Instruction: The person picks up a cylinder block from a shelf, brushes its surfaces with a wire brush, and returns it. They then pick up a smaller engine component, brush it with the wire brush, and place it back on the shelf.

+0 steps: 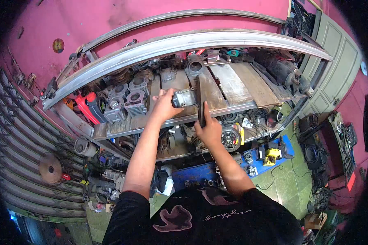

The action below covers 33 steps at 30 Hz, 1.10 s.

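Observation:
Wrapped round a silver metal engine part (185, 98), my left hand (165, 105) holds it above the front of the wooden shelf (233, 83). My right hand (209, 128) grips the lower end of a long, dark flat bar (200, 102), with the index finger stretched along it. The bar stands near upright at the right end of the metal part and seems to touch it. Behind the bar's upper end, a grey cylinder block (195, 67) sits on the shelf.
Several engine cylinders (135, 102) and a red tool (88, 108) lie at the shelf's left. A large motor-like part (292, 77) is at the right. A metal rail (184, 43) crosses above. Below are a blue bench (192, 173) and a yellow part (271, 156).

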Tool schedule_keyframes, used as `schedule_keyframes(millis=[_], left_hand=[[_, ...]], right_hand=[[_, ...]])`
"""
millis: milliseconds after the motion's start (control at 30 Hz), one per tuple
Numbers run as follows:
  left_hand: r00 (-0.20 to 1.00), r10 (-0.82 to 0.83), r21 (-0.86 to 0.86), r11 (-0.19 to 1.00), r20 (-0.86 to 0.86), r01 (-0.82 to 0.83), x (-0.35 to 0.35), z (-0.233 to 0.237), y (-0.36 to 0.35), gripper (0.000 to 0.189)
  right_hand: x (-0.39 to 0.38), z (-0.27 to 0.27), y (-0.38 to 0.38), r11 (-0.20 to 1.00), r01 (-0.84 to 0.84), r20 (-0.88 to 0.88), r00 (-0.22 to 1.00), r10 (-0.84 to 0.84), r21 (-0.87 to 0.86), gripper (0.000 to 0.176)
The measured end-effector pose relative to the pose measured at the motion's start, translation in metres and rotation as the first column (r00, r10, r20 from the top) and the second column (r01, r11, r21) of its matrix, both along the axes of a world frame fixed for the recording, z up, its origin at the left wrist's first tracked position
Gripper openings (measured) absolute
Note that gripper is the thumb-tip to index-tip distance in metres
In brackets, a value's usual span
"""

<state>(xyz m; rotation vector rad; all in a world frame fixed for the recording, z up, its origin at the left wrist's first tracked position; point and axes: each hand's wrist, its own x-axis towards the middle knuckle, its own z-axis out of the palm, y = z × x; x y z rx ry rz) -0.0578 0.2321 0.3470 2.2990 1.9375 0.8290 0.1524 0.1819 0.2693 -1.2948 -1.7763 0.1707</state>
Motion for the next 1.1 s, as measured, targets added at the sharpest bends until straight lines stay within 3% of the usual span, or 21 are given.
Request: schedule_keyframes(millis=[67,133,200,267,300,400,433,500,600,667,733,800,867,933,1000,1100], left_hand=[[0.999,0.0,-0.029,1.0,-0.034,-0.001,0.001,0.005,0.002,0.076],[0.997,-0.002,-0.063,0.998,-0.073,-0.002,0.004,0.016,0.0,0.078],[0.984,-0.023,-0.125,0.992,-0.177,0.001,0.012,0.025,-0.001,0.081],[0.979,-0.021,-0.117,0.993,-0.203,-0.003,0.014,0.019,0.006,0.085],[0.972,-0.014,-0.102,0.995,-0.235,-0.01,0.014,0.018,0.009,0.088],[0.953,0.059,-0.036,0.997,-0.297,-0.073,0.032,0.027,0.005,0.083],[0.952,0.056,-0.043,0.996,-0.3,-0.072,0.038,0.026,0.006,0.083],[0.928,0.002,0.09,0.995,-0.374,0.035,0.051,0.028,0.015,0.074],[0.868,-0.099,-0.059,0.995,-0.487,0.081,0.065,0.036,0.033,0.066],[0.892,-0.121,-0.025,0.992,-0.435,0.122,0.057,0.036,0.031,0.068],[0.955,-0.156,0.111,0.976,-0.254,0.189,0.047,0.038,0.025,0.067],[0.958,-0.146,0.08,0.982,-0.247,0.17,0.035,0.036,0.016,0.069],[0.973,-0.156,0.186,0.964,-0.17,0.187,0.023,0.017,0.01,0.072],[0.975,-0.14,0.225,0.958,-0.17,0.177,0.019,0.008,0.0,0.073],[0.993,-0.111,0.243,0.963,-0.026,0.114,0.02,-0.002,-0.01,0.07],[0.996,-0.093,0.304,0.949,-0.003,0.09,0.021,-0.023,-0.018,0.067]], right_hand=[[0.008,-0.001,0.006,0.999,-0.008,-0.093,0.996,0.004,-0.043,0.089],[0.031,-0.01,-0.002,0.958,-0.21,-0.258,0.953,0.156,-0.197,0.087],[0.047,-0.032,-0.011,0.936,-0.29,-0.318,0.922,0.219,-0.198,0.085],[0.055,-0.057,-0.026,0.84,-0.363,-0.394,0.897,0.199,-0.403,0.082],[0.05,-0.086,-0.025,0.84,-0.481,-0.607,0.754,0.25,-0.252,0.078],[0.047,-0.093,-0.03,0.853,-0.431,-0.615,0.769,0.176,-0.295,0.077],[0.05,-0.092,-0.026,0.866,-0.396,-0.528,0.827,0.193,-0.304,0.078],[0.051,-0.087,-0.022,0.838,-0.44,-0.566,0.799,0.203,-0.322,0.079],[0.055,-0.081,-0.018,0.822,-0.474,-0.604,0.768,0.212,-0.315,0.08],[0.056,-0.077,-0.018,0.907,-0.383,-0.556,0.799,0.231,-0.174,0.081],[0.06,-0.061,-0.023,0.927,-0.341,-0.517,0.828,0.219,-0.154,0.081],[0.062,-0.038,-0.033,0.946,-0.295,-0.484,0.852,0.199,-0.132,0.081],[0.062,-0.016,-0.037,0.929,-0.266,-0.334,0.926,0.173,-0.256,0.084],[0.052,-0.006,-0.037,0.972,-0.228,-0.11,0.969,0.221,-0.054,0.089],[0.035,0.004,-0.039,0.979,-0.149,0.11,0.98,0.164,-0.138,0.09],[0.011,0.034,-0.03,0.972,-0.007,0.129,0.991,0.039,-0.235,0.089]])
